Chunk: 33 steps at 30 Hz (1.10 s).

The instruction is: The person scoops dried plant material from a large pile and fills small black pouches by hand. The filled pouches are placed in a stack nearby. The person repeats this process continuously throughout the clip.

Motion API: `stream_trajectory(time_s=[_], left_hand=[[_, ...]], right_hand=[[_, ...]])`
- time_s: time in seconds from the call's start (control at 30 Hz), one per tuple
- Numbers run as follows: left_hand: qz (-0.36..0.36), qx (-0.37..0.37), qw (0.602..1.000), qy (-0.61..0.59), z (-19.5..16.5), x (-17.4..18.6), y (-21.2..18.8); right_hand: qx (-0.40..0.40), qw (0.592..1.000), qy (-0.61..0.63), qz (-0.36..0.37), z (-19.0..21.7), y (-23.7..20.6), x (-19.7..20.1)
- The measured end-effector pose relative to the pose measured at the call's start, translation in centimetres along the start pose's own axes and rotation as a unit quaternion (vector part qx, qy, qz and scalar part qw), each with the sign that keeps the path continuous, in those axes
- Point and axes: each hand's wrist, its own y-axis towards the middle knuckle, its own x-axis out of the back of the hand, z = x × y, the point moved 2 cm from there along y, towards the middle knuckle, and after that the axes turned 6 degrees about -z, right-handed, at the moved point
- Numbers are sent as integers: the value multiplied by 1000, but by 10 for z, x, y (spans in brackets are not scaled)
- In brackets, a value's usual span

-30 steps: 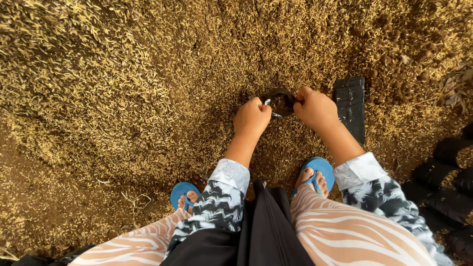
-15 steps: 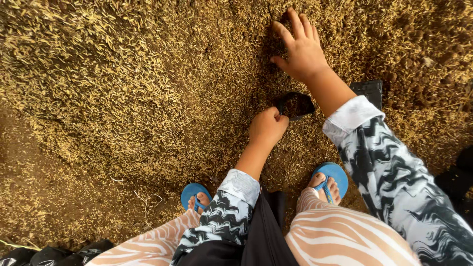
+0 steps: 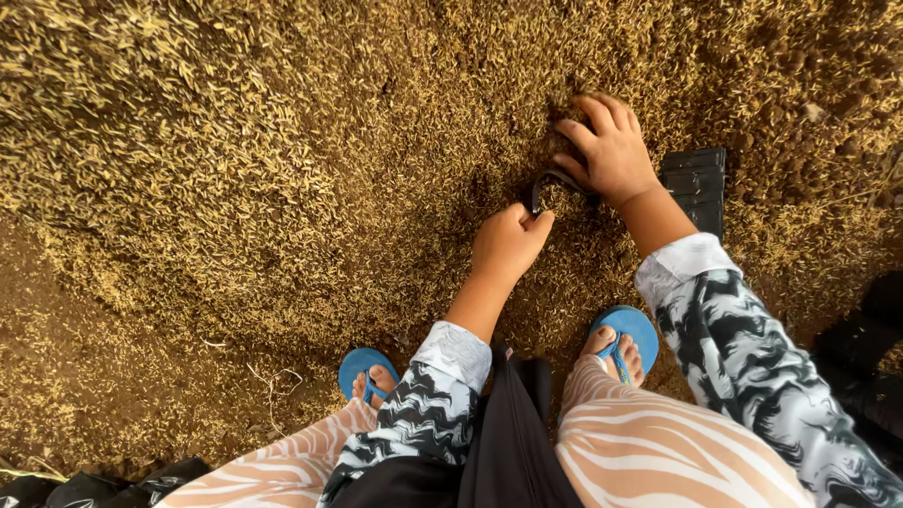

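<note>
I crouch over a wide heap of golden rice husks [image 3: 282, 141]. My left hand [image 3: 506, 243] is closed on the near rim of a small black bag [image 3: 546, 181], holding its mouth open against the heap. My right hand [image 3: 609, 150] lies just beyond the bag's far rim, fingers curled and cupped over a handful of husks right at the opening. Most of the bag is sunk in the husks, so only its curved rim shows.
A flat stack of black bags [image 3: 698, 183] lies on the husks just right of my right wrist. Dark rounded objects [image 3: 861, 348] sit at the right edge. My feet in blue sandals [image 3: 362, 362] stand on the husks. Bare brown soil [image 3: 56, 376] shows at the lower left.
My right hand reached out flat onto the heap, then drew back with curled fingers to the bag's mouth. My left hand kept its hold on the bag's rim.
</note>
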Motion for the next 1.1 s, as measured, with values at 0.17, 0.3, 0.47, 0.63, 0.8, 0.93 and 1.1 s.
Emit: stream_trajectory(time_s=[0.17,0.3,0.47,0.63,0.8,0.93,1.1], left_hand=[[6,8,1000,9,1,-5,-1],[-1,2,1000,-16,3,-12,-2],[-27,-22,999,-17,4,-17,-2],[-38,-32,999,-21,3,-18,-3],[-42,-30,999,-18,4,-16,-4],[-23,-10,999,-36,4,-14,-6],[-15,-17,999,-31,6,-15,-8]], right_hand=[[-76,995,26,61,-7,-14,-8],[-327,898,294,-32,-5,-21,10],[-461,554,689,-74,24,-26,29],[-424,627,652,-48,53,-25,37],[-341,784,518,-2,68,-34,65],[-164,964,188,91,87,-43,83],[-81,982,12,173,101,-55,65]])
